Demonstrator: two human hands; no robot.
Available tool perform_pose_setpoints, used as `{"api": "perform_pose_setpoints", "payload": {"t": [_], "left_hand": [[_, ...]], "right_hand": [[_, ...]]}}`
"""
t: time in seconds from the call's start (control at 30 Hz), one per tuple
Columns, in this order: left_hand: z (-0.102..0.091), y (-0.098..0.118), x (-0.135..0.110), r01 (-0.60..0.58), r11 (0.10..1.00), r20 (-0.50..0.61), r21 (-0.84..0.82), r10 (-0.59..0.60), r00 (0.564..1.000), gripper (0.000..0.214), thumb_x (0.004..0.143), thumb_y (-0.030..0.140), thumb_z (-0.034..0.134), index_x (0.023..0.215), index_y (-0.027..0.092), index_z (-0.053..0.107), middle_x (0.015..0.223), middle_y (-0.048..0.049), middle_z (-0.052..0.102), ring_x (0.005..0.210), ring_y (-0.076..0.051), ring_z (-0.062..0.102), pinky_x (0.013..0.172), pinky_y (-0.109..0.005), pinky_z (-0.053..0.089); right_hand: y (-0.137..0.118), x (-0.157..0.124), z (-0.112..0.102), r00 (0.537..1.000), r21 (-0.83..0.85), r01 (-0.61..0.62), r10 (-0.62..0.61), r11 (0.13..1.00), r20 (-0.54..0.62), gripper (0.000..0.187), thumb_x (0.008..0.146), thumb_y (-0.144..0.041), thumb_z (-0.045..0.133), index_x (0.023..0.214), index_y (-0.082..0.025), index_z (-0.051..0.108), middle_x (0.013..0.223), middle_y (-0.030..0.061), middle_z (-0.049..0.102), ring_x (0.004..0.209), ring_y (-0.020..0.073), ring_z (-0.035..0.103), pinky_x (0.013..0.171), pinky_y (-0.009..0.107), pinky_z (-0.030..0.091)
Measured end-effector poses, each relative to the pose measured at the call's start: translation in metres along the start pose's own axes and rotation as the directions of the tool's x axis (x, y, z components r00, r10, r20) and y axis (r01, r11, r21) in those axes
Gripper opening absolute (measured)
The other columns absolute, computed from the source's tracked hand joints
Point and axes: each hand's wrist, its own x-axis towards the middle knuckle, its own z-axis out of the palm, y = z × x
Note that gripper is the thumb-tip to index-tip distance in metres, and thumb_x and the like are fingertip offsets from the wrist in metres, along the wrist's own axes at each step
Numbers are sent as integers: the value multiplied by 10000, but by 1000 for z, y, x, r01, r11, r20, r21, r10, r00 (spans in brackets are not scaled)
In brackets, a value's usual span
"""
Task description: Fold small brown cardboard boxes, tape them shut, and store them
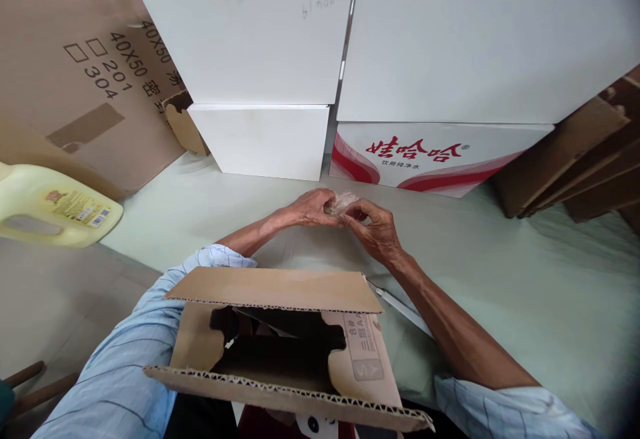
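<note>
Over the middle of the table, a crumpled, see-through wad of plastic or tape [342,203] is held between my two hands. My left hand [313,209] is closed on its left side, thumb and fingers pinching. From the right, my right hand [374,229] pinches the wad with thumb and forefinger. Nearer my body is a small brown cardboard box [363,359] with its flaps open and its dark inside showing. A slim white tool with a pointed tip [400,305] lies on the table, partly under my right forearm; its kind is unclear.
White boxes [260,142] stand along the far side, one with red lettering [415,155]. A large brown carton [75,79] and a pale yellow jug [60,205] are at the left. Flattened cardboard [565,159] leans at the right. A light green cover [500,279] lies over the table.
</note>
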Motion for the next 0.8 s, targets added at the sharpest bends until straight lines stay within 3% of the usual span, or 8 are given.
{"api": "perform_pose_setpoints", "payload": {"t": [0.17, 0.27, 0.4, 0.53, 0.67, 0.8], "left_hand": [[9, -7, 3, -42, 998, -28, 47, 43, 999, 441, 723, 497, 882, 774, 219, 544, 818, 3, 578, 760, -188, 535, 684, -338, 390], [13, -11, 3, -77, 996, -56, 49, 79, 995, 422, 720, 485, 881, 763, 214, 560, 820, 8, 601, 792, -193, 581, 691, -325, 405], [18, -13, 1, -74, 996, -105, 47, 79, 991, 425, 707, 458, 904, 743, 211, 560, 835, -5, 641, 835, -210, 616, 719, -326, 437], [20, -13, 1, -48, 998, -116, 34, 51, 992, 428, 725, 422, 926, 786, 219, 554, 874, -16, 660, 825, -215, 606, 736, -338, 439], [21, -15, 0, -34, 999, -122, 7, 35, 992, 492, 738, 442, 934, 988, 234, 564, 900, 14, 646, 794, -200, 593, 736, -324, 450], [23, -18, -4, -139, 989, -136, 54, 145, 980, 566, 825, 469, 892, 1240, 232, 588, 1148, -47, 663, 979, -237, 657, 862, -347, 519]], "right_hand": [[4, 5, -8, 994, -260, 98, -108, 960, -26, 184, 959, -347, 705, 798, -269, 749, 1030, 84, 768, 1021, 286, 671, 960, 466, 501], [8, 7, -6, 997, -260, 45, -61, 964, -53, 171, 936, -354, 716, 795, -271, 766, 1127, 89, 772, 1126, 308, 667, 1031, 499, 476], [13, 8, 3, 982, -26, -165, 162, 986, -93, 172, 878, -382, 706, 755, -266, 739, 954, 65, 739, 954, 266, 679, 930, 427, 530], [20, 9, 11, 949, 44, -291, 294, 956, -114, 248, 843, -433, 686, 697, -234, 692, 797, 29, 670, 743, 208, 617, 733, 358, 515], [26, 12, 12, 900, 78, -417, 424, 905, -100, 286, 796, -455, 696, 652, -210, 673, 715, 15, 628, 640, 175, 560, 624, 324, 476], [29, 17, 11, 871, 67, -477, 482, 876, -93, 272, 748, -449, 720, 629, -206, 691, 794, 37, 671, 721, 196, 614, 665, 325, 502]]}}
